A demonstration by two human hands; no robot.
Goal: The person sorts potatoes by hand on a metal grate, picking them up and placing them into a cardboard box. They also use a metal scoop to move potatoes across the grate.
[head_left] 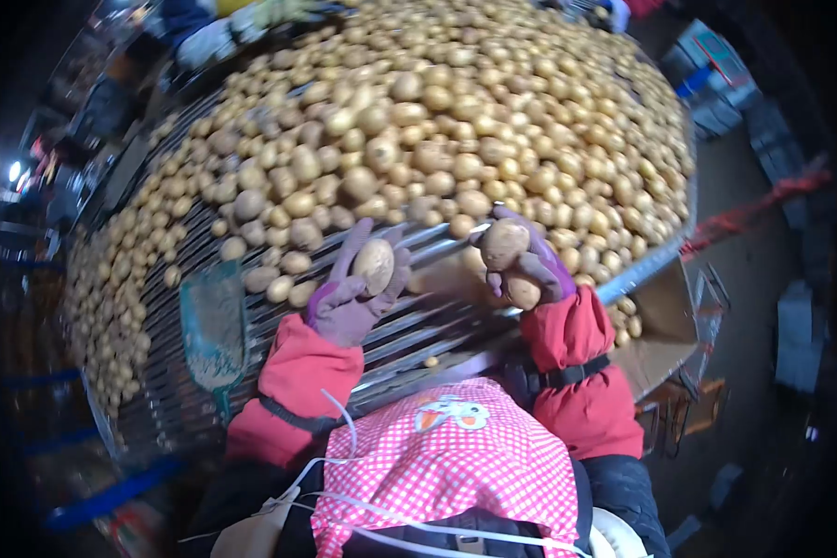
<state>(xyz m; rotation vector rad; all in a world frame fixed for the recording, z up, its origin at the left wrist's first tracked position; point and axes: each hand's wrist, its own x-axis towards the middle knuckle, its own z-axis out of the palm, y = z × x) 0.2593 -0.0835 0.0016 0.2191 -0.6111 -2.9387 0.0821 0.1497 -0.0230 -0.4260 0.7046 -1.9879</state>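
My left hand [358, 293], in a purple glove and red sleeve, holds a single pale potato [374, 266] against its palm and fingers. Two potatoes are in my gloved right hand [544, 260]: a larger brownish potato [505, 244] on top and a smaller potato [523, 294] below it. Both hands are over the near side of a slatted metal table [409, 346]. Just beyond my fingertips starts a broad heap of potatoes [437, 139] that spreads to the far side.
A green scoop [214, 325] lies on the slats at left. An open cardboard box [656, 321] stands by the right edge, below a red strap [758, 209]. Another person's gloved hand [242, 28] is at the far left. Stacked boxes [716, 79] stand at far right.
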